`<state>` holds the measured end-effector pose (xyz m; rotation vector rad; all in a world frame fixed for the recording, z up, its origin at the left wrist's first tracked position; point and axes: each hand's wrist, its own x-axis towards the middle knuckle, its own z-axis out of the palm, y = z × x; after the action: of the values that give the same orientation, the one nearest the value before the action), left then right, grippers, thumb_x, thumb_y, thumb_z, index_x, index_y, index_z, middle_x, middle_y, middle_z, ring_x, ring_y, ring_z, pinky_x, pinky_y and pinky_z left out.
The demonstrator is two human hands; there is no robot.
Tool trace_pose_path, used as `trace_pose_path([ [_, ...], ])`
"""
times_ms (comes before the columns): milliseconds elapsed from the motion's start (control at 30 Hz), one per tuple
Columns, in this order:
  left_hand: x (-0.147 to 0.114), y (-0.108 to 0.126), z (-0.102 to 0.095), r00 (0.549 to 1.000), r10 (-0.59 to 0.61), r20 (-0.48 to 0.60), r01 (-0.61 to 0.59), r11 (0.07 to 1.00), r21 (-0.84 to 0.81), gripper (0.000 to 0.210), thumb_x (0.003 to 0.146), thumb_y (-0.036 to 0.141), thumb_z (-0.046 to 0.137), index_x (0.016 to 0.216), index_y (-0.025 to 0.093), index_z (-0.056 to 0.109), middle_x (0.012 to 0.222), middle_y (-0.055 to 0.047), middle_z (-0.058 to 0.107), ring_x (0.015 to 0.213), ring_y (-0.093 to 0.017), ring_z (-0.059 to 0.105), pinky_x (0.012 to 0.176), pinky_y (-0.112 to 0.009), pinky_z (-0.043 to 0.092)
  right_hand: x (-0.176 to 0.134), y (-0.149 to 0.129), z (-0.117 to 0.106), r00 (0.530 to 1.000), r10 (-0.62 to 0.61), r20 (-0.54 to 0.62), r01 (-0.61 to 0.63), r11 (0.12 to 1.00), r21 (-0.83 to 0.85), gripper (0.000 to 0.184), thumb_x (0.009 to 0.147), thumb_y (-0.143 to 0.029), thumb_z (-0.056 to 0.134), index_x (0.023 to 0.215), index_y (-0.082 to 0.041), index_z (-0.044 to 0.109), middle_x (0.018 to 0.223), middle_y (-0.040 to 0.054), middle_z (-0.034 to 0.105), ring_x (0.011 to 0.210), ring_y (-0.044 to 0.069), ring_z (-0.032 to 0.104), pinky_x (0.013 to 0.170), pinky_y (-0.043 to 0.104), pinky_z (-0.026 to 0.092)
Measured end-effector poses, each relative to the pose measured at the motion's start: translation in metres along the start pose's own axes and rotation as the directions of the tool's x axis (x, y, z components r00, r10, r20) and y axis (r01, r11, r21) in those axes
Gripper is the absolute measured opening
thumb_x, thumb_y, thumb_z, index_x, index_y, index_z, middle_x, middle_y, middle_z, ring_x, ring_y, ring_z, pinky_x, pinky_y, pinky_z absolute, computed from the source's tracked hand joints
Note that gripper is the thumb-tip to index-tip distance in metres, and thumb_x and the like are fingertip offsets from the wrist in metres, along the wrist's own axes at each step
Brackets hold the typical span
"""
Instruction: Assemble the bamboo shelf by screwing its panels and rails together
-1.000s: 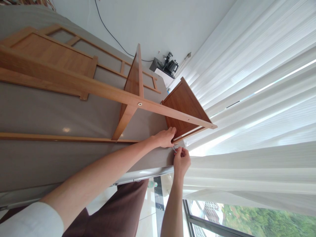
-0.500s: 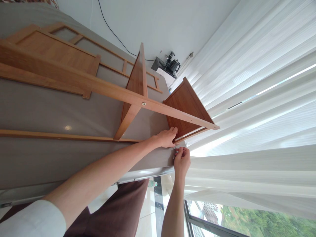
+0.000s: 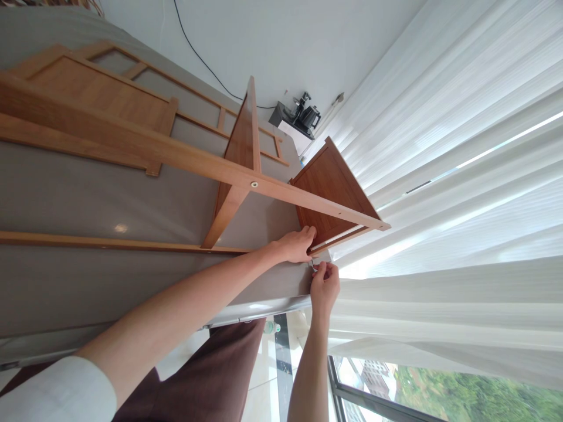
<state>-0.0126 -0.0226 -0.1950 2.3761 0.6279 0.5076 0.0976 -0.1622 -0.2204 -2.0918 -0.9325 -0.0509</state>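
A wooden shelf frame (image 3: 211, 166) lies on its side, with a middle panel (image 3: 244, 129) and an end panel (image 3: 334, 181) standing across its long rails. My left hand (image 3: 299, 243) grips the lower corner where the end panel meets the near rail; its fingertips are partly hidden behind the panel. Just below that corner, my right hand (image 3: 324, 287) is closed in a pinch on a thin metal hex key (image 3: 313, 265). The key's tip points up to the corner, and most of it is hidden by my fingers. A screw head (image 3: 254, 184) shows in the upper rail.
The frame rests on a grey-covered surface (image 3: 132, 199). Behind it lie a loose wooden panel (image 3: 105, 94) and a ladder-like wooden frame (image 3: 193, 120). A black kettle (image 3: 309, 117) stands on a small cabinet by the wall. White curtains (image 3: 440, 193) hang at the right.
The frame appears shifted very slightly left in view. My right fingers have turned a little around the hex key; my left hand keeps its hold on the corner.
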Motion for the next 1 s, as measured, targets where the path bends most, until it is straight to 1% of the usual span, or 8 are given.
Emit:
trace_pose_path([
  [200,0.001,0.000,0.000,1.000,0.000,0.001,0.000,1.000,0.005,0.053,0.077,0.039,0.069,0.115,0.019,0.039,0.122,-0.013,0.058,0.089,-0.026,0.067,0.070,-0.034,0.049,-0.010,0.001,0.002,0.997,-0.051,-0.060,0.050,0.999,-0.013,0.035,0.095,-0.055,0.045,0.092,-0.023,0.058,0.083,0.0026,0.071,0.067,0.017,0.062,0.069,0.028,0.044],
  [400,0.000,0.000,0.001,1.000,0.004,-0.007,-0.004,1.000,0.005,0.053,0.077,0.038,0.069,0.115,0.019,0.039,0.122,-0.013,0.057,0.090,-0.026,0.067,0.069,-0.035,0.049,-0.013,-0.002,0.003,0.991,-0.090,-0.095,0.087,0.996,-0.030,0.035,0.096,-0.054,0.045,0.094,-0.022,0.060,0.085,0.0030,0.072,0.065,0.016,0.062,0.068,0.027,0.043],
  [600,0.000,0.001,0.001,1.000,0.002,-0.011,-0.002,1.000,0.005,0.052,0.077,0.040,0.069,0.114,0.019,0.039,0.122,-0.012,0.057,0.087,-0.025,0.067,0.068,-0.034,0.049,-0.014,-0.003,0.003,0.985,-0.143,-0.093,0.138,0.989,-0.059,0.037,0.097,-0.053,0.043,0.097,-0.021,0.062,0.086,0.0038,0.072,0.064,0.015,0.062,0.067,0.026,0.044],
  [733,-0.001,0.001,0.001,1.000,0.001,-0.013,0.000,1.000,0.001,0.051,0.078,0.040,0.068,0.114,0.019,0.039,0.122,-0.012,0.057,0.088,-0.024,0.067,0.070,-0.033,0.049,-0.014,-0.002,0.004,0.978,-0.187,-0.089,0.181,0.980,-0.079,0.040,0.097,-0.053,0.043,0.099,-0.020,0.065,0.085,0.0048,0.072,0.067,0.016,0.063,0.068,0.027,0.044],
  [1000,0.000,0.000,0.001,1.000,-0.002,-0.005,0.002,1.000,-0.010,0.052,0.079,0.042,0.068,0.116,0.019,0.038,0.123,-0.012,0.057,0.089,-0.025,0.067,0.069,-0.033,0.048,-0.017,-0.004,0.003,0.976,-0.197,-0.096,0.189,0.978,-0.089,0.042,0.097,-0.051,0.040,0.102,-0.019,0.066,0.089,0.0057,0.073,0.070,0.017,0.065,0.067,0.026,0.044],
])
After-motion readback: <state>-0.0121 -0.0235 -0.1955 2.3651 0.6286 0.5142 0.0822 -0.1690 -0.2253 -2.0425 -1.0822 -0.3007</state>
